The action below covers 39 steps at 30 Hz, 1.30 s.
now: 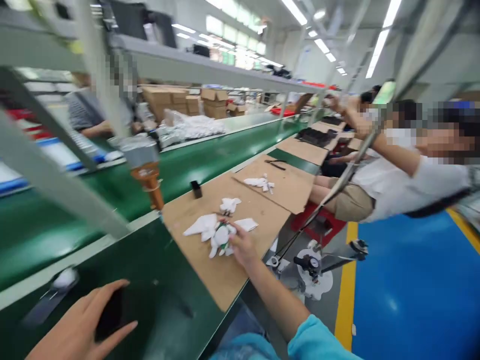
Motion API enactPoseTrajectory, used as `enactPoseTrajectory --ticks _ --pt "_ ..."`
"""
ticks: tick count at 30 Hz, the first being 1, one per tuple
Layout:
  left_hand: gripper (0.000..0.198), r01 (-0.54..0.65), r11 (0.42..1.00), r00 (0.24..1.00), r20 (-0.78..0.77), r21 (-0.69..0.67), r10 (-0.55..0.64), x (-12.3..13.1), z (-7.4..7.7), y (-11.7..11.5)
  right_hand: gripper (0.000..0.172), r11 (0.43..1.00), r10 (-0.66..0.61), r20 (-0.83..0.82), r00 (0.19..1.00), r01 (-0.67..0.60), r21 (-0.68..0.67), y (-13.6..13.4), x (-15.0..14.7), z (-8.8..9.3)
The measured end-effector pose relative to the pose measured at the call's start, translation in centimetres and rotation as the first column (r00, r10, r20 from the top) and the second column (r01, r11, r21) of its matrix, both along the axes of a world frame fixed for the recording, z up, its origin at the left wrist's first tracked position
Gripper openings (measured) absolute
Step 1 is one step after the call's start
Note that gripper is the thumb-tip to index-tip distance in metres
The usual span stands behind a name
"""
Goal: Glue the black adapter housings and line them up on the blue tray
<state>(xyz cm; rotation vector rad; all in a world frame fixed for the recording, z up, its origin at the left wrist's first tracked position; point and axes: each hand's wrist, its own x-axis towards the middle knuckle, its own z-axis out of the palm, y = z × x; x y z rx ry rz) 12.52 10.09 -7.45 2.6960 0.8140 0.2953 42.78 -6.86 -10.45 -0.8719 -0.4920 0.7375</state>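
Observation:
My right hand (243,246) is at the round white part with green edges (222,236), its fingers closed at the part's right side. White flipper-like pieces (202,226) spread out around this part on a brown cardboard sheet (225,287). A smaller white piece (229,204) lies just beyond it. At the lower left, my left hand (88,320) curls its thumb and fingers around a flat black object (109,315) above the dark green bench. That object's kind is unclear.
A small black box (195,189) stands on the cardboard. Farther along are another white assembly (262,184) and black pliers-like tool (276,164). An orange tool (150,185) hangs by the post. A co-worker (393,175) sits at the right; a slanted pole (337,187) crosses there.

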Motion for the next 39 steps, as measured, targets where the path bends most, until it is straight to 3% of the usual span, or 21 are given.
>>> enactPoseTrajectory --ticks 4,7,11,14,18,27,33,39 --pt "0.057 -0.095 0.984 0.995 -0.048 -0.154 0.088 -3.0 0.9 -3.5 0.064 0.993 0.115 -0.04 0.993 -0.115 -0.014 -0.1 -2.2 1.2" --pt "0.062 -0.114 0.961 0.993 -0.006 -0.251 0.116 -3.5 1.3 -4.7 0.072 0.978 0.208 -0.033 0.978 -0.209 -0.016 0.5 -5.0 2.8" --pt "0.068 -0.1 0.932 0.988 0.079 -0.349 0.136 -4.1 0.7 -5.5 0.066 0.934 0.357 -0.02 0.934 -0.357 -0.018 2.5 -8.8 4.6" --pt "0.06 -0.09 0.93 0.979 0.138 -0.357 0.147 -4.3 0.2 -6.0 0.066 0.875 0.483 -0.002 0.876 -0.482 -0.048 4.5 -10.7 5.4" --pt "0.058 -0.089 0.934 0.967 0.197 -0.345 0.165 -4.3 0.2 -6.2 0.063 0.736 0.659 -0.049 0.75 -0.658 -0.158 6.4 -12.1 5.5" --pt "0.06 -0.113 0.93 0.963 0.192 -0.35 0.189 -4.2 -0.1 -6.6 0.053 0.64 0.693 -0.084 0.716 -0.665 -0.385 5.8 -12.3 4.7" --pt "0.062 -0.163 0.88 0.95 0.169 -0.446 0.262 -4.0 -0.4 -6.8 0.051 0.711 0.649 0.047 0.759 -0.584 -0.393 5.4 -11.9 4.6" --pt "0.051 -0.15 0.871 0.944 0.193 -0.468 0.266 -3.5 0.2 -7.0 0.056 0.716 0.656 0.112 0.746 -0.568 -0.407 4.9 -11.7 4.1"
